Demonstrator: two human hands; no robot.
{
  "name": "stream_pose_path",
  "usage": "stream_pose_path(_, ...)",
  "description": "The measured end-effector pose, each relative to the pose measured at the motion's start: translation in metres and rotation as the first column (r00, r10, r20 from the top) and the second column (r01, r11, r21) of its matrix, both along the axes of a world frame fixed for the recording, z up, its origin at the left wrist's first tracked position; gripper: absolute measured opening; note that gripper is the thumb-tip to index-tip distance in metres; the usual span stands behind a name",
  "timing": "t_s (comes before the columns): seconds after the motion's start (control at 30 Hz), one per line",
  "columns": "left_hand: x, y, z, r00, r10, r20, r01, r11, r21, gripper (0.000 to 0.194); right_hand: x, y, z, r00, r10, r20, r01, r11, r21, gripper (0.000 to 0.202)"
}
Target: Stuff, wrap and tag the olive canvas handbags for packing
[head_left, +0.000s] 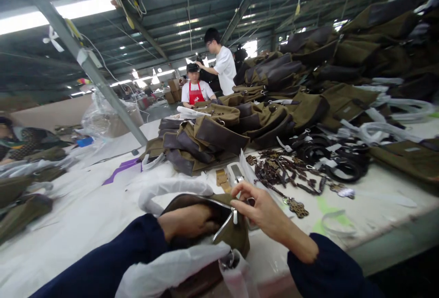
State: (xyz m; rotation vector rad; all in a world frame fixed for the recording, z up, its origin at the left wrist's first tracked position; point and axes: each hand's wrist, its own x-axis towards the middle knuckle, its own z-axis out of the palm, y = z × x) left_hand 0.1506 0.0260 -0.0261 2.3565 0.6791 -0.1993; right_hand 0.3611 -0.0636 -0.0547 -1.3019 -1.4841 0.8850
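An olive-green bag with dark trim lies at the table's front, its zipper undone and its handles wrapped in white material. My left hand reaches inside the bag's opening; its fingers are hidden there. My right hand is closed in a pinch on the bag's edge at the zipper's end, beside the white zipper pull.
Piled olive and dark bags cover the table's back and right. Dark straps and leopard-patterned tags lie to the right. Two people are beyond the pile, another at far left. A metal post slants at left.
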Motion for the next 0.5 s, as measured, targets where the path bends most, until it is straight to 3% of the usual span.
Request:
stream_pose_path(0.07,-0.024,-0.007,0.029,0.999,0.042,-0.022,-0.04,0.997,0.062,0.03,0.004,-0.003,0.009,0.975,-0.1,0.2,0.067,0.984,0.168,0.007)
stream_pose_path(0.13,-0.049,-0.016,0.051,0.991,0.126,-0.038,-0.123,0.99,0.074,0.029,0.0,-0.006,0.021,0.932,-0.187,0.312,0.059,0.924,0.379,0.004)
stream_pose_path(0.2,-0.069,-0.025,0.063,0.981,0.168,-0.094,-0.166,0.986,0.026,0.026,-0.011,-0.007,0.036,0.91,-0.146,0.388,-0.076,0.862,0.501,0.009)
stream_pose_path(0.23,-0.076,-0.029,0.065,0.979,0.167,-0.12,-0.168,0.986,0.003,0.026,-0.019,-0.006,0.043,0.893,-0.063,0.445,-0.184,0.852,0.491,0.013)
stream_pose_path(0.3,-0.082,-0.036,0.063,0.981,0.139,-0.135,-0.14,0.99,-0.001,0.029,-0.036,-0.001,0.053,0.787,0.184,0.589,-0.445,0.83,0.336,0.014)
stream_pose_path(0.37,-0.082,-0.041,0.057,0.987,0.094,-0.128,-0.088,0.995,0.053,0.029,-0.052,0.008,0.057,0.571,0.4,0.716,-0.65,0.753,0.097,0.011)
stream_pose_path(0.43,-0.078,-0.044,0.049,0.994,0.029,-0.106,-0.016,0.992,0.124,0.025,-0.066,0.019,0.053,0.349,0.479,0.805,-0.725,0.683,-0.092,0.011)
stream_pose_path(0.5,-0.074,-0.043,0.04,0.998,-0.012,-0.069,0.025,0.984,0.177,0.015,-0.075,0.028,0.046,0.21,0.46,0.863,-0.72,0.67,-0.182,0.013)
